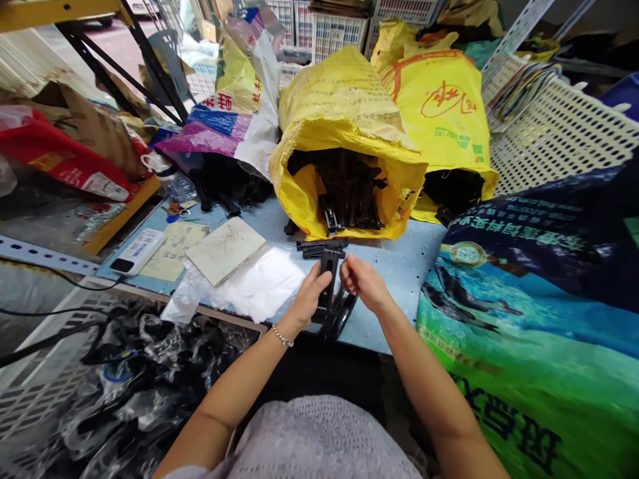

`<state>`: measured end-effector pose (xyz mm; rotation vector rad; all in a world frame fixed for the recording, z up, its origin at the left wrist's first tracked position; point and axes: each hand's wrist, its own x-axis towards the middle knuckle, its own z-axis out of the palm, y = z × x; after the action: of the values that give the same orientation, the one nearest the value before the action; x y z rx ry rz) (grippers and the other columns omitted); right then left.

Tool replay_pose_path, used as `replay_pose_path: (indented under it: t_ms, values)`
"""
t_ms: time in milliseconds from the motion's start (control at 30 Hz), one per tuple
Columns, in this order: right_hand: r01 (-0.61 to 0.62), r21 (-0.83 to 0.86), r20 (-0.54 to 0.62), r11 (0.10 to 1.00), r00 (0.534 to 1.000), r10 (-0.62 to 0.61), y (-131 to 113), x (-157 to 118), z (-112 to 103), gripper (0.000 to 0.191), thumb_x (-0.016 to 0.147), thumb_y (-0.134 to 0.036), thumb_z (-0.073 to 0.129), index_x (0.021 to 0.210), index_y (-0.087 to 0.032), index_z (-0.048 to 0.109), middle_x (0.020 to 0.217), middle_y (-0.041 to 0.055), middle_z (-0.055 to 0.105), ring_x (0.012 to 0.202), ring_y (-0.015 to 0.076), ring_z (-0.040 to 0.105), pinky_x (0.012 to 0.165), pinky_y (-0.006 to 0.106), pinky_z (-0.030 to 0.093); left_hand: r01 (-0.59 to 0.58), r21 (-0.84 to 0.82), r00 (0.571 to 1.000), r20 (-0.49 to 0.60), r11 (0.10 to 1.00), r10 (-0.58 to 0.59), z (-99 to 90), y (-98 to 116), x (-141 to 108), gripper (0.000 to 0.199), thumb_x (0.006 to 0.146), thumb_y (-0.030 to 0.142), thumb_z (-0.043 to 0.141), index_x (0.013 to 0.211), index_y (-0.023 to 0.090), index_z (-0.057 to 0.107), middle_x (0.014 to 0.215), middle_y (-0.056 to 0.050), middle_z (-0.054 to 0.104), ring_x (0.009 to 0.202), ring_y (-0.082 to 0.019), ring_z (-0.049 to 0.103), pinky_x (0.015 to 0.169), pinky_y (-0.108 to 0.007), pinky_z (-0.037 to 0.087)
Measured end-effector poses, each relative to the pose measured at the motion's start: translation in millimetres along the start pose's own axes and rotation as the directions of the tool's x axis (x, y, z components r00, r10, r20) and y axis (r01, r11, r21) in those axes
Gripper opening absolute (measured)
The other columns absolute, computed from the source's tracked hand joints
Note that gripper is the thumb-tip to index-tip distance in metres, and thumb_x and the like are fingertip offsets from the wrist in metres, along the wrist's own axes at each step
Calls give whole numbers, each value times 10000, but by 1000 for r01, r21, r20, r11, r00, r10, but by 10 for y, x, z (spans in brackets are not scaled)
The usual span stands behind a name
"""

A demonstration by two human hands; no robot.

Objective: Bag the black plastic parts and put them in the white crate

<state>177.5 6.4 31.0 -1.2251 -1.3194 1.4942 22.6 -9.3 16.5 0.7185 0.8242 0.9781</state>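
Note:
My left hand (pixel 310 296) grips a black plastic part (pixel 328 266) with a slot near its top, held upright over the front of the blue table. Close beside it on the right is my right hand (pixel 363 283), its fingers curled together; whatever they pinch is hidden or too small to make out. More black parts (pixel 342 316) lie beneath and between my hands at the table's edge. Just beyond, another black part (pixel 319 249) rests before the mouth of a yellow woven bag (pixel 344 100), which holds many similar black pieces (pixel 349 199).
Left on the blue table (pixel 269 223) are a grey tile (pixel 227 249) on white plastic, a phone (pixel 138 251), a paper note (pixel 174 249), keys and a bottle (pixel 174 179). A purple-white bag (pixel 219 133) and second yellow bag (pixel 442 113) stand behind. A blue-green sack (pixel 529 299) borders the right.

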Motion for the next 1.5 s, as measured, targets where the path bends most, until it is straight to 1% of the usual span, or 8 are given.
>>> replay_pose_path:
  t_ms: [200, 333, 533, 733, 1000, 1133, 1300, 1500]
  values:
    - [444, -615, 150, 651, 877, -456, 414, -482, 269, 347, 965, -476, 419, 938, -208, 637, 896, 107, 638, 836, 236, 563, 752, 377, 448, 108, -207, 994, 17, 972, -107, -29, 35, 42, 426, 785, 562, 655, 838, 154, 544, 691, 19, 530, 514, -59, 452, 469, -177, 361]
    - [485, -655, 241, 580, 861, -449, 505, -472, 339, 378, 987, -417, 366, 811, -211, 628, 763, 90, 634, 717, 216, 563, 680, 345, 432, 216, -144, 976, 54, 966, -211, -148, -11, 8, 495, 821, 630, 558, 825, 137, 604, 579, 18, 497, 481, -79, 447, 472, -196, 357]
    - [301, -823, 144, 482, 931, -335, 247, 399, 10, 312, 1013, -333, 359, 1042, -228, 651, 984, 90, 670, 921, 231, 592, 790, 334, 426, -47, 591, 958, -203, 805, 204, -395, -274, 6, 714, 795, 479, 652, 1388, 144, 440, 1228, -152, 569, 1195, -296, 525, 1040, -424, 400]
    - [314, -933, 272, 176, 935, -226, 304, 1143, -126, 271, 932, -237, 551, 1174, -149, 634, 1188, 171, 619, 1108, 307, 526, 943, 432, 373, -25, 796, 983, -90, 605, 159, -263, -722, 17, 765, 812, 442, 629, 1453, 126, 358, 1498, -220, 339, 1421, -377, 269, 1176, -519, 186]
    - [480, -580, 256, 658, 874, -413, 155, 505, 6, 292, 1012, -393, 375, 1105, -207, 580, 1019, 82, 610, 966, 210, 586, 845, 330, 456, -271, 242, 930, -183, 932, 318, -333, -101, 390, 558, 864, 579, 554, 1268, 199, 491, 1256, -91, 579, 1210, -218, 512, 988, -323, 426]
    - [354, -639, -2, 683, 887, -462, -92, 350, 52, 347, 958, -538, 428, 917, -223, 567, 864, 56, 571, 830, 213, 551, 750, 324, 422, -97, 113, 993, -59, 989, 104, -146, 5, 174, 484, 814, 611, 600, 973, 154, 584, 797, -25, 613, 645, -124, 567, 581, -231, 442]
    - [142, -231, 44, 962, 990, -135, -192, 398, 146, 484, 940, -646, 343, 688, -240, 425, 570, -37, 394, 502, 139, 379, 502, 269, 341, -160, 93, 972, -158, 983, 174, -93, 1, 55, 470, 787, 617, 635, 886, 165, 552, 646, 31, 534, 509, -78, 485, 489, -208, 383]
    - [411, -537, 287, 737, 910, -298, 65, -27, 227, 371, 963, -524, 425, 841, -212, 585, 805, 52, 587, 758, 193, 535, 695, 320, 438, -73, -33, 987, -144, 997, 68, -243, 102, 99, 460, 829, 607, 587, 858, 148, 566, 625, 16, 538, 503, -81, 490, 469, -199, 379]
